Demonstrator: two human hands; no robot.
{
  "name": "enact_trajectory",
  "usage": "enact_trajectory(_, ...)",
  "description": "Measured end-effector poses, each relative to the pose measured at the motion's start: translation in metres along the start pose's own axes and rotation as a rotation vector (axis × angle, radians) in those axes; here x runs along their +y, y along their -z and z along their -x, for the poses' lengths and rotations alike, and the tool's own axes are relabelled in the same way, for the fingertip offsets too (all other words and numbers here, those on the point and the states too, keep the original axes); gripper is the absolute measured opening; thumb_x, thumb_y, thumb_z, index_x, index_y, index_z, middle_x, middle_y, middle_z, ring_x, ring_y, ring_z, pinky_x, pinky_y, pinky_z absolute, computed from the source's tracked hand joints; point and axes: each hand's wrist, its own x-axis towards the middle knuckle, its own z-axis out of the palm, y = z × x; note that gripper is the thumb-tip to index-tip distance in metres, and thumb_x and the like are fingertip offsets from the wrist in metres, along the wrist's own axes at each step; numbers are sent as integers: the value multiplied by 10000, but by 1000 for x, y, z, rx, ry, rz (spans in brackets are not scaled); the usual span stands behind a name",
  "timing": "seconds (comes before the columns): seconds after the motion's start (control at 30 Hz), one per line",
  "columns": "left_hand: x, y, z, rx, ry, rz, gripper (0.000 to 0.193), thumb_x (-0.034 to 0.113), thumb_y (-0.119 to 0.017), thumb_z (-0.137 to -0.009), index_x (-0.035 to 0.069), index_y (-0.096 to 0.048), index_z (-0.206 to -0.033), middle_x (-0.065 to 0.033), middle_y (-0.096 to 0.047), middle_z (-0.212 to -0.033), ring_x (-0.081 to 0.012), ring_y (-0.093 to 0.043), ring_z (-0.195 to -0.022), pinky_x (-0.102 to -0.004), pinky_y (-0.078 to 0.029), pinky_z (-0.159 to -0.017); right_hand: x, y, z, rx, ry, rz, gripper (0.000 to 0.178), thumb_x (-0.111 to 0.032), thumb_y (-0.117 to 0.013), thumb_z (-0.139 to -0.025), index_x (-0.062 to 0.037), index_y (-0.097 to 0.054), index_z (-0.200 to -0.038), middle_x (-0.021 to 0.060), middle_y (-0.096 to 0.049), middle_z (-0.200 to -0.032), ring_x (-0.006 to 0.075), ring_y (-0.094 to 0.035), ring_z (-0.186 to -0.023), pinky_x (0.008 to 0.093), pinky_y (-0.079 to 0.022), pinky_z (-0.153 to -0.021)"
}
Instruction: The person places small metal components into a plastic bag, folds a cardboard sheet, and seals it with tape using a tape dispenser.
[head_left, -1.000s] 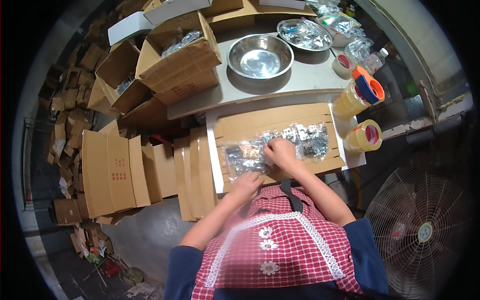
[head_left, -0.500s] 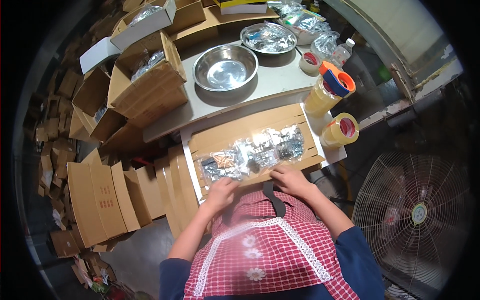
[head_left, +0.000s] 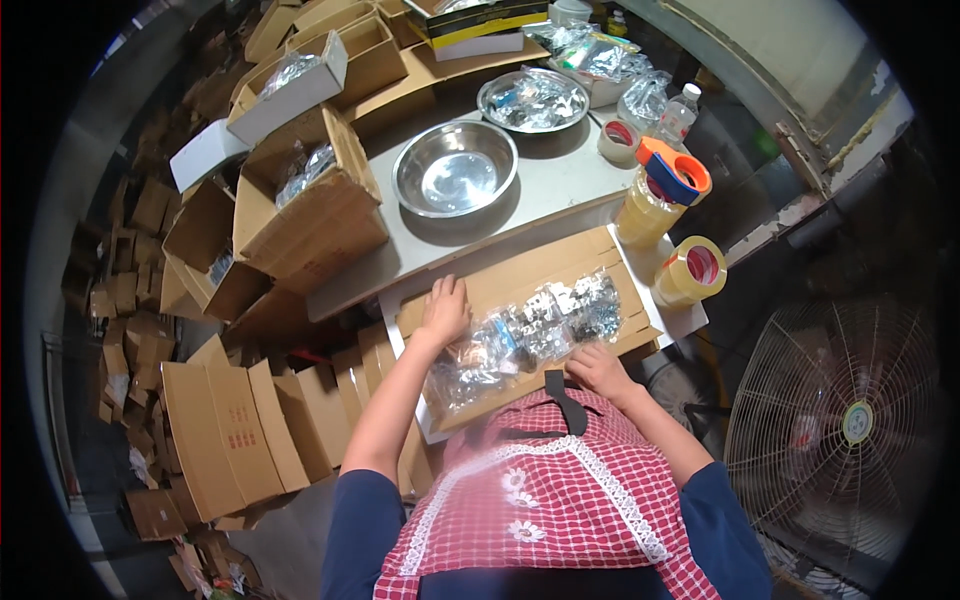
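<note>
A shallow cardboard box [head_left: 520,281] lies in front of me on a white board. Clear plastic bags of small hardware parts [head_left: 545,322] stretch across it in a row. Some parts look silvery, some dark, and a blue piece shows near the middle. My left hand [head_left: 447,312] rests at the box's far left side, its fingers stretched out and slightly apart, holding nothing. At the near edge, right of my apron's black strap, my right hand [head_left: 597,370] has its fingers bent over the cardboard beside the bags. Its fingertips are partly hidden.
Beyond the box, a steel bowl [head_left: 456,168] stands on the table, with another bowl of bagged parts [head_left: 533,98] behind it. Tape rolls [head_left: 691,272] and an orange-blue tape dispenser [head_left: 675,170] stand at right, near a fan [head_left: 850,425]. Open cartons [head_left: 310,215] crowd the left.
My left hand has gone from the near edge to the box's far left side and spread its fingers. The bags at the left lie flatter and nearer me. My right hand stays at the near edge.
</note>
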Motion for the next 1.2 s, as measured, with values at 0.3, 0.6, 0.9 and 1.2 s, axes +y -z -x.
enact_trajectory(0.3,33,17,-6,73,-103,11,523,179,-791,-735,-19,-551,-1155,-199,-594,-1095,-394,-550,-1099,-507,-423,-986,-7,-10,25,132,-20,70,197,-225,-736,-791,-98,-651,-916,34,-612,-882,218,-584,-817,342,-442,-719)
enact_trajectory(0.6,65,29,42,2,-364,-66,298,215,-701,-831,107,-621,-1097,-138,-617,-951,-340,-627,-934,-431,-534,-794,-3,5,-26,119,-142,-7,180,-208,-698,-864,-76,-616,-772,72,-576,-777,255,-580,-807,381,-435,-839)
enact_trajectory(0.9,114,-6,108,-189,-159,-282,1335,613,-843,-618,-137,-188,-1508,-357,-255,-1553,-484,-225,-1482,-665,-267,-1135,9,13,-38,77,-146,200,660,-472,-737,-807,-53,-554,-1284,163,-513,-1302,344,-425,-1305,581,-197,-1185)
enact_trajectory(1.2,90,20,67,-173,-278,-164,1092,537,-880,-550,-3,-424,-1382,-226,-486,-1281,-398,-500,-1192,-498,-480,-958,48,52,-87,-650,42,357,1101,-409,-913,-551,-133,-378,-1473,206,-518,-1327,407,-483,-1281,594,-357,-1083)
